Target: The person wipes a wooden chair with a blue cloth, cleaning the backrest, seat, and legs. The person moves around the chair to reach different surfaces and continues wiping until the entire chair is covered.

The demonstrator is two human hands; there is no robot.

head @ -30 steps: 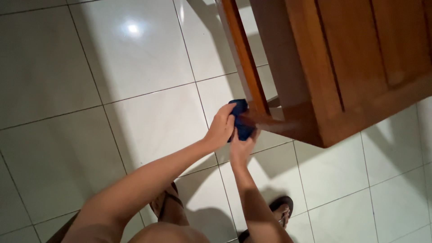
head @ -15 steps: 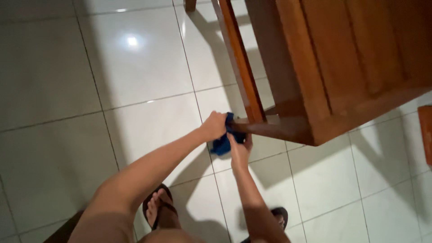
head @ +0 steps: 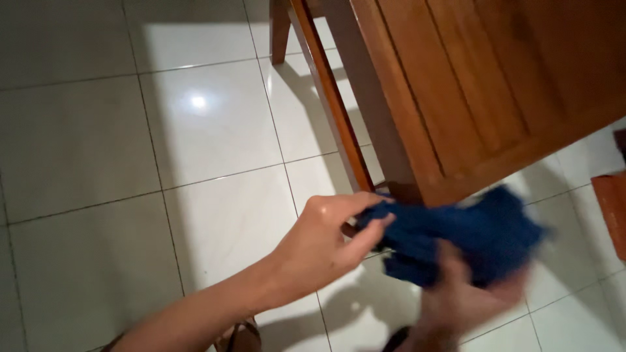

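While pinched, blue cloth [head: 456,238] btwn both grips

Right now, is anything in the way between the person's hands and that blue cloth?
Nothing visible. The left hand already pinches one end of the blue cloth, and the blurred right hand is up against its underside. The wooden furniture sits behind the cloth, not between.
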